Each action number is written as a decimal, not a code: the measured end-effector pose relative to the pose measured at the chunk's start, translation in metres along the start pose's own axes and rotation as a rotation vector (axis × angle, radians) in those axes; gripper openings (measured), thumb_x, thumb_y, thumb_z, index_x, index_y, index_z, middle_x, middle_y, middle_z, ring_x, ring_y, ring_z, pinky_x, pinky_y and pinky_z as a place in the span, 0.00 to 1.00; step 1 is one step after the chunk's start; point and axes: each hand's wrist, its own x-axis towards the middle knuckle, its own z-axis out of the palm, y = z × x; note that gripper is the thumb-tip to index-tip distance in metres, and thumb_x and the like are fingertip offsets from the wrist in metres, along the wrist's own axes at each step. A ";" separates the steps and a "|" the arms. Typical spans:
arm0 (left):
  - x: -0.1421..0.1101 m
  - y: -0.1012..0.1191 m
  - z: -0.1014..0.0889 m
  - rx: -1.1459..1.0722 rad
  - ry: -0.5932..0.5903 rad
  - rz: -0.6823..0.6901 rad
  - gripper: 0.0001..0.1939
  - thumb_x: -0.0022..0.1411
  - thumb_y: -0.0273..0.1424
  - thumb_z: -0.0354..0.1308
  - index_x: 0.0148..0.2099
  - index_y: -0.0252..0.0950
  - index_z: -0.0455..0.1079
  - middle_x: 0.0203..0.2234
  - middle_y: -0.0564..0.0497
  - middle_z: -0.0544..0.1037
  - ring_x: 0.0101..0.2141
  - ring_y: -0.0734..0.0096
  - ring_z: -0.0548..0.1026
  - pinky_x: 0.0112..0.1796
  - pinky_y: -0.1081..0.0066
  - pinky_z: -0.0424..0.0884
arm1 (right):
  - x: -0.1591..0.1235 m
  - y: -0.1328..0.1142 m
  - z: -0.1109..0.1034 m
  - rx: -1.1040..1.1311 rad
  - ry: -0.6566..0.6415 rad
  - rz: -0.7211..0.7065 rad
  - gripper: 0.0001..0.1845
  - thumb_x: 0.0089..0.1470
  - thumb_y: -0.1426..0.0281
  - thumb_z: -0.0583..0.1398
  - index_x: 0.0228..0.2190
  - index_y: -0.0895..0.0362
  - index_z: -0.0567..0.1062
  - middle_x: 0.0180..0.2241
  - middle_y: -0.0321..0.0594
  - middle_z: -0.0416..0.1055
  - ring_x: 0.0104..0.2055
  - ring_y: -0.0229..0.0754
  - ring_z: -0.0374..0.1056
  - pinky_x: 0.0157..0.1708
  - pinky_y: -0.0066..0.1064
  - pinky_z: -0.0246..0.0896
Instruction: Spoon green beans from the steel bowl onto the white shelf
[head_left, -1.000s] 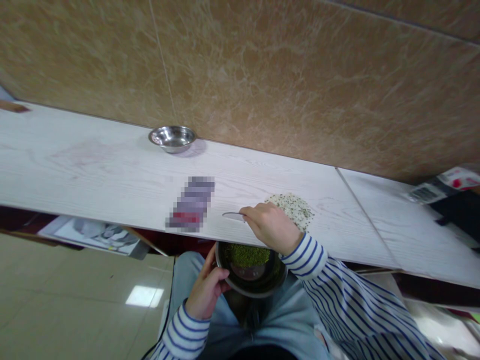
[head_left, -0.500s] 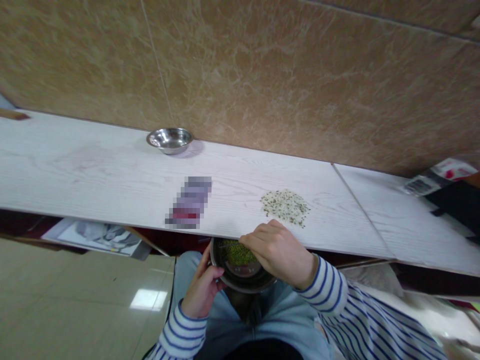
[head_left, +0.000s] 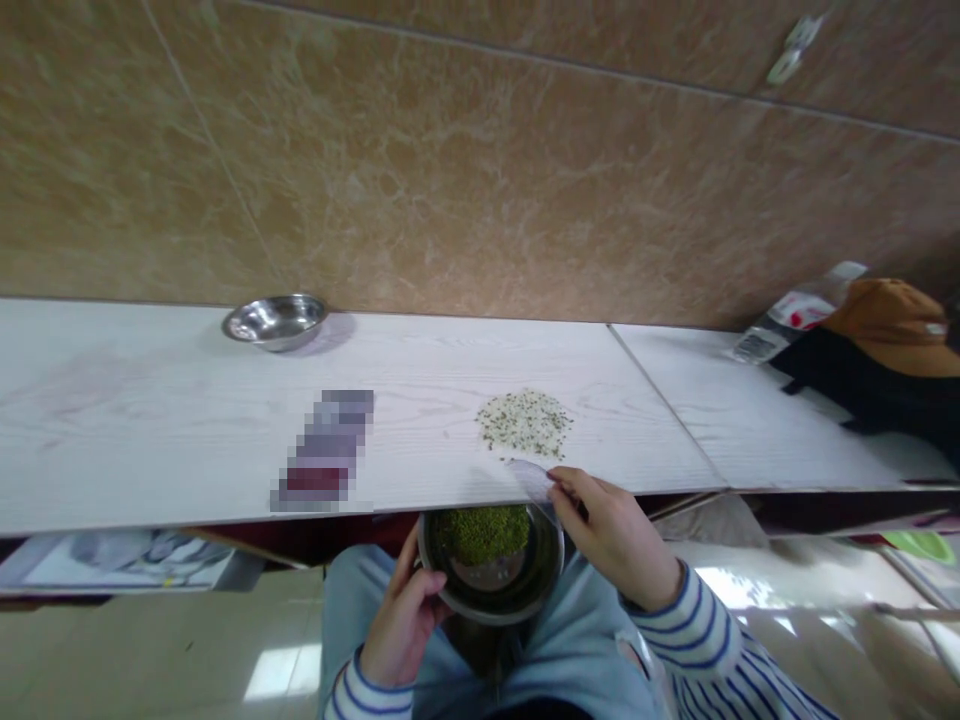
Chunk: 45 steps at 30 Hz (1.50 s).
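Observation:
My left hand [head_left: 405, 615] grips the left rim of a metal bowl [head_left: 495, 605], thumb over the edge, at my lap just under the table's front edge. Green mung beans [head_left: 480, 533] are heaped at the bowl's far side. Between thumb and fingers, my right hand [head_left: 619, 535] pinches a thin, pale, see-through flat piece [head_left: 529, 479]. That piece is over the table edge, just in front of a spread of white grains mixed with green beans [head_left: 525, 423]. The tips of some right fingers are hidden.
On the white table [head_left: 420, 370], a shiny empty metal bowl [head_left: 276, 322] stands by the wall. A blurred-out phone-shaped object [head_left: 326, 450] lies left of the grains. At right are a plastic bottle [head_left: 795, 310], a brown cap [head_left: 892, 320] and black cloth [head_left: 862, 390].
My right hand went from above the table to over the held bowl, then right to the table edge, with the flat piece showing again. My left hand keeps its hold. The view has turned right.

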 end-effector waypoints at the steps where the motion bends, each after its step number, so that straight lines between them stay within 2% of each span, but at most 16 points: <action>1: 0.000 0.000 0.002 0.006 0.000 -0.008 0.37 0.42 0.24 0.57 0.57 0.44 0.57 0.40 0.52 0.74 0.30 0.72 0.70 0.27 0.74 0.67 | 0.001 0.003 -0.001 0.005 0.011 0.024 0.12 0.57 0.68 0.50 0.42 0.57 0.67 0.32 0.40 0.72 0.33 0.39 0.69 0.34 0.30 0.62; 5: 0.003 -0.001 0.005 0.035 0.006 -0.037 0.37 0.41 0.24 0.57 0.57 0.44 0.58 0.43 0.53 0.73 0.31 0.72 0.70 0.26 0.74 0.67 | 0.017 0.002 0.001 0.022 0.031 0.075 0.12 0.56 0.68 0.50 0.42 0.56 0.67 0.32 0.39 0.73 0.34 0.39 0.70 0.34 0.29 0.62; 9: 0.009 -0.001 0.003 0.065 0.014 -0.049 0.38 0.41 0.24 0.57 0.58 0.44 0.56 0.43 0.52 0.73 0.31 0.71 0.71 0.28 0.72 0.68 | 0.043 -0.016 0.013 0.019 -0.034 0.089 0.12 0.55 0.69 0.50 0.41 0.57 0.67 0.30 0.39 0.73 0.31 0.38 0.69 0.32 0.27 0.60; 15: 0.015 0.003 0.001 0.062 0.030 -0.070 0.41 0.41 0.24 0.57 0.60 0.45 0.54 0.45 0.51 0.73 0.34 0.67 0.72 0.28 0.71 0.67 | 0.071 -0.038 0.035 -0.075 -0.117 0.091 0.13 0.56 0.69 0.50 0.41 0.57 0.68 0.32 0.40 0.74 0.33 0.39 0.69 0.33 0.27 0.58; 22: 0.023 0.003 0.004 0.036 0.036 -0.095 0.42 0.40 0.23 0.58 0.60 0.41 0.54 0.40 0.50 0.75 0.31 0.69 0.72 0.24 0.73 0.65 | 0.081 -0.015 0.025 -0.142 -0.121 0.174 0.14 0.55 0.68 0.50 0.40 0.58 0.69 0.24 0.38 0.72 0.27 0.39 0.68 0.29 0.27 0.55; 29: 0.028 -0.003 0.015 0.006 0.031 -0.122 0.38 0.39 0.23 0.58 0.57 0.40 0.59 0.34 0.52 0.76 0.26 0.72 0.70 0.24 0.72 0.65 | 0.083 0.005 0.016 -0.188 -0.126 0.153 0.14 0.55 0.68 0.49 0.41 0.58 0.68 0.25 0.37 0.72 0.26 0.38 0.67 0.27 0.27 0.55; 33: 0.028 -0.002 0.021 0.011 0.008 -0.118 0.37 0.39 0.23 0.58 0.55 0.40 0.61 0.31 0.52 0.76 0.25 0.71 0.70 0.24 0.72 0.65 | 0.087 0.009 0.012 -0.233 -0.140 0.146 0.14 0.55 0.68 0.49 0.40 0.58 0.69 0.26 0.38 0.73 0.27 0.38 0.68 0.28 0.27 0.56; 40: 0.024 0.004 0.025 0.068 0.007 -0.147 0.38 0.38 0.24 0.58 0.56 0.41 0.60 0.28 0.53 0.76 0.26 0.70 0.70 0.24 0.72 0.65 | 0.093 0.010 0.006 -0.343 -0.200 0.176 0.15 0.57 0.67 0.48 0.42 0.57 0.67 0.28 0.40 0.74 0.32 0.39 0.70 0.32 0.28 0.57; 45: 0.023 0.002 0.026 0.106 0.003 -0.164 0.39 0.39 0.24 0.57 0.57 0.41 0.59 0.25 0.55 0.74 0.23 0.74 0.68 0.23 0.73 0.64 | 0.097 0.012 0.003 -0.361 -0.219 0.177 0.15 0.58 0.66 0.47 0.43 0.56 0.67 0.31 0.41 0.74 0.34 0.40 0.70 0.33 0.29 0.57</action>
